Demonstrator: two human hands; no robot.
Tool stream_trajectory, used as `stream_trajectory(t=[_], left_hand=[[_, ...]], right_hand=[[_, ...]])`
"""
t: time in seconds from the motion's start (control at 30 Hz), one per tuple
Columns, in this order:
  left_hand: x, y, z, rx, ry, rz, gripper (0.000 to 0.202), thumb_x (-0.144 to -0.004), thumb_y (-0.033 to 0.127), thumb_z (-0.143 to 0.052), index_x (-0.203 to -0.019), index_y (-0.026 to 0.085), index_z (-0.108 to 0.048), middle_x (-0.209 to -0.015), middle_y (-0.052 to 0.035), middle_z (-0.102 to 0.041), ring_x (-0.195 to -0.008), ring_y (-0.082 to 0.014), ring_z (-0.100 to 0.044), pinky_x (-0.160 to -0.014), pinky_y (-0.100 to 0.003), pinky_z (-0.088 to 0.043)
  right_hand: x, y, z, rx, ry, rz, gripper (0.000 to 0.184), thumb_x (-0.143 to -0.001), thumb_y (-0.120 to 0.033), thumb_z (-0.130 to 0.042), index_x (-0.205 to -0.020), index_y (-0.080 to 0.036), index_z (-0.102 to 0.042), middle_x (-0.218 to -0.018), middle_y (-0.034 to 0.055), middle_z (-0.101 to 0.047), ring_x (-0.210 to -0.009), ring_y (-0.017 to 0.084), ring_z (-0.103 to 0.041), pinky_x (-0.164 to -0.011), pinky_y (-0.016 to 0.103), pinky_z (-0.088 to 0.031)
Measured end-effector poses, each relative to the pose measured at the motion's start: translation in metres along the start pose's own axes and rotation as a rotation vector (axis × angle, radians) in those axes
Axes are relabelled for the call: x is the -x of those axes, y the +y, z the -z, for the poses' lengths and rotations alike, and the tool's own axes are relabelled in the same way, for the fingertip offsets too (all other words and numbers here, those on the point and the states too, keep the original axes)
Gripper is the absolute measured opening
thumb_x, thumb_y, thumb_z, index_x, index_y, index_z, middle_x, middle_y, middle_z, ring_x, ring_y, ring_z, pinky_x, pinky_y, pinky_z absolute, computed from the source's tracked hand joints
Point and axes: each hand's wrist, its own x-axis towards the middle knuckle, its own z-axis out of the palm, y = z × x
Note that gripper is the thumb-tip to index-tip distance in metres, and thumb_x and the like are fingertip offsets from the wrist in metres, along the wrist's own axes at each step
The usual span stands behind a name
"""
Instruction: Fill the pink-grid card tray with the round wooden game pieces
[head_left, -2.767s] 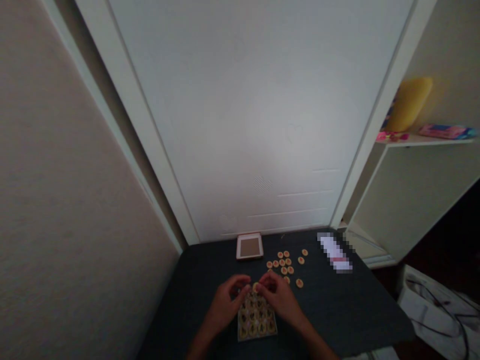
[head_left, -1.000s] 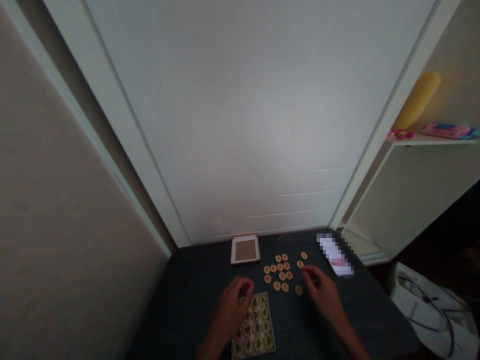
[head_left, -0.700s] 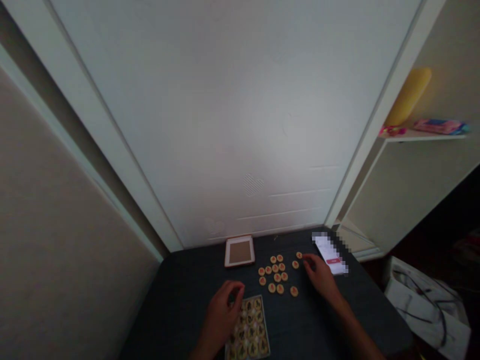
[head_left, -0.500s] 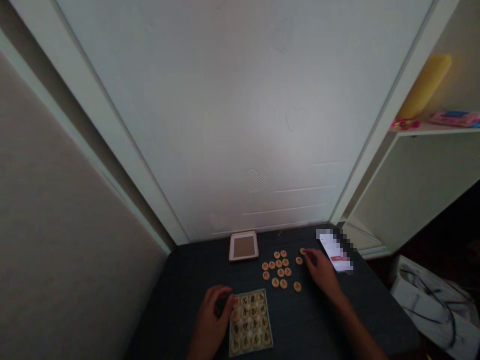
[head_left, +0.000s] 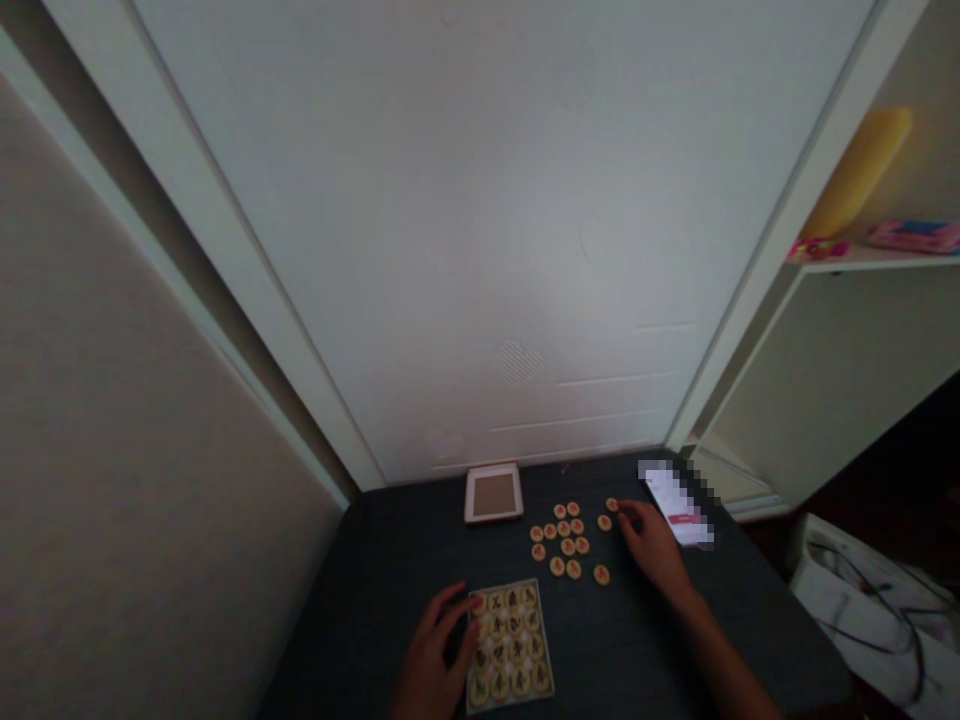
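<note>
On the dark table (head_left: 615, 650), I see the left hand (head_left: 435, 655) spread at a tray (head_left: 510, 703) of Chinese chess pieces (head_left: 517, 649). The right hand (head_left: 651, 545) is at a loose red-lettered piece (head_left: 611, 505); I can't tell whether it pinches.

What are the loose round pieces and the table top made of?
The loose round pieces look like wood, maybe plastic: pale tan, with little shine. The table top could be laminate or painted wood: it's dark and dull, but too dim to be sure.
</note>
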Motion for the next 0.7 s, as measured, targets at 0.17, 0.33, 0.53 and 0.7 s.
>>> stream_trajectory(t=[0.17, 0.33, 0.53, 0.7], left_hand=[[-0.001, 0.001, 0.002, 0.004, 0.008, 0.006, 0.033, -0.093, 0.045, -0.054, -0.118, 0.032, -0.072, -0.138, -0.0056, -0.062, -0.123, -0.0278, -0.062, -0.102, -0.045, -0.054], [-0.007, 0.0, 0.0, 0.005, 0.088, 0.005, 0.04, -0.092, 0.045, -0.056, -0.129, 0.032, -0.065, -0.138, -0.0069, -0.061, -0.127, -0.0283, -0.06, -0.107, -0.048, -0.05], [-0.022, 0.007, 0.004, 0.039, 0.14, -0.033, 0.038, -0.09, 0.044, -0.059, -0.125, 0.03, -0.067, -0.134, -0.007, -0.063, -0.127, -0.0284, -0.059, -0.11, -0.051, -0.046], [-0.017, 0.012, 0.004, 0.034, 0.075, -0.034, 0.03, -0.092, 0.044, -0.056, -0.113, 0.029, -0.073, -0.133, -0.0072, -0.064, -0.125, -0.0285, -0.06, -0.109, -0.05, -0.048]], right_hand=[[-0.001, 0.001, 0.001, 0.006, 0.006, -0.005, 0.031, -0.089, -0.034, -0.053, -0.11, -0.018, -0.069, -0.106, 0.0115, -0.072, -0.09, 0.025, -0.07, -0.087, 0.042, -0.055], [-0.008, -0.001, -0.001, 0.002, -0.003, 0.017, 0.03, -0.088, -0.029, -0.052, -0.11, -0.019, -0.07, -0.107, 0.011, -0.072, -0.096, 0.026, -0.069, -0.09, 0.042, -0.055], [-0.013, 0.0, -0.008, 0.006, -0.01, 0.031, 0.03, -0.088, -0.032, -0.054, -0.109, -0.019, -0.07, -0.104, 0.0112, -0.072, -0.091, 0.025, -0.07, -0.087, 0.041, -0.056], [-0.016, -0.002, -0.01, 0.016, -0.018, 0.034, 0.032, -0.09, -0.04, -0.054, -0.108, -0.019, -0.071, -0.101, 0.0108, -0.072, -0.085, 0.025, -0.069, -0.083, 0.04, -0.056]])
